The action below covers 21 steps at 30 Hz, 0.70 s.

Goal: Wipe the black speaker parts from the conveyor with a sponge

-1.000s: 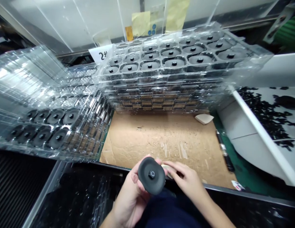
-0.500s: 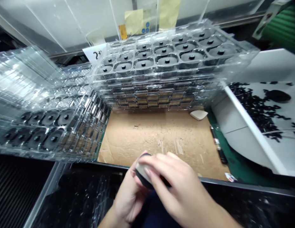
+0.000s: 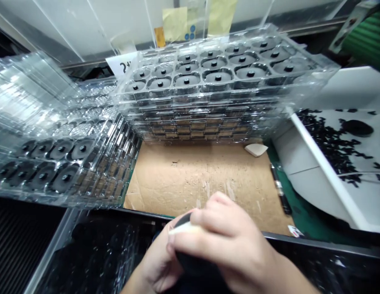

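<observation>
The left hand [image 3: 156,261] is curled around a black round disc [image 3: 192,263], gripping it from below, just in front of the body and over the dark front edge of the bench [image 3: 85,214]. The right hand [image 3: 229,241] is closed above it, pinching a pale sponge [image 3: 182,228] against the disc, and its fingers hide most of the disc's face. Ahead of the hands lies a cardboard sheet [image 3: 202,175] with a small sponge wedge [image 3: 256,150] at its far edge. Beyond it rises a stack of clear plastic trays [image 3: 202,106] filled with black discs, and a second stack [image 3: 55,163] sits to the left. To the right are a black pen [image 3: 280,190] and a white bin [image 3: 330,163] holding black bits.
</observation>
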### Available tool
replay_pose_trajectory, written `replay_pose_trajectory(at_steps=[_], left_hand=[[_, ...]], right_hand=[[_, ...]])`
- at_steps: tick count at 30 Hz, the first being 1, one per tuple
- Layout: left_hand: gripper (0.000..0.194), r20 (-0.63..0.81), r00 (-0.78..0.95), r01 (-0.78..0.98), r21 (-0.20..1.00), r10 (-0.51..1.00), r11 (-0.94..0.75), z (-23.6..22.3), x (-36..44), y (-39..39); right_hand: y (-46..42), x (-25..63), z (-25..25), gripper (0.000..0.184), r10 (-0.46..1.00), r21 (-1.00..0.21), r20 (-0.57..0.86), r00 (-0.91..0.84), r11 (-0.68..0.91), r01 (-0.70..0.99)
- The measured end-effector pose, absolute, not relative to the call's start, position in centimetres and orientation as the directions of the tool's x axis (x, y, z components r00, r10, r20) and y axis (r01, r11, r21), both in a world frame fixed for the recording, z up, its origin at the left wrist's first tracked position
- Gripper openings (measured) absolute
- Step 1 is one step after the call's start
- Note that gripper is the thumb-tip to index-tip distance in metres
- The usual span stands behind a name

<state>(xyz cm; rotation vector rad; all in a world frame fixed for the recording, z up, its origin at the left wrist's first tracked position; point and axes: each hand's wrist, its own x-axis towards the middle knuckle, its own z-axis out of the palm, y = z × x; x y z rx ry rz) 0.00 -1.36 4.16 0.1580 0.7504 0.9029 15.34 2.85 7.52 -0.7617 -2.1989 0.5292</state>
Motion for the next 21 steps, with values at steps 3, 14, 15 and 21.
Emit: replay_pose_trajectory(at_steps=[3, 14, 15, 21], left_hand=[[0.041, -0.456, 0.424, -0.701, 0.382, 0.782, 0.603, 3.6, -0.9, -1.7], [0.047, -0.330, 0.521, -0.725, 0.315, 0.787, 0.612, 3.5, -1.1, -1.1], [0.047, -0.332, 0.529, -0.716, 0.319, 0.781, 0.621, 3.6, -1.0, -1.0], [0.041, -0.454, 0.508, -0.619, 0.399, 0.732, 0.677, 4.0, -0.3, -1.4]], right_hand=[[3.3, 16.1, 5.6, 0.027, 0.831, -0.720, 0.387, -0.400, 0.543, 0.432], [-1.1, 19.9, -2.1, 0.029, 0.964, -0.819, -0.149, -0.220, 0.004, 0.574], [-0.9, 20.1, -0.8, 0.028, 0.982, -0.812, -0.104, -0.159, 0.008, 0.584], [-0.1, 17.4, 7.1, 0.028, 0.812, -0.660, 0.509, -0.285, 0.581, 0.476]])
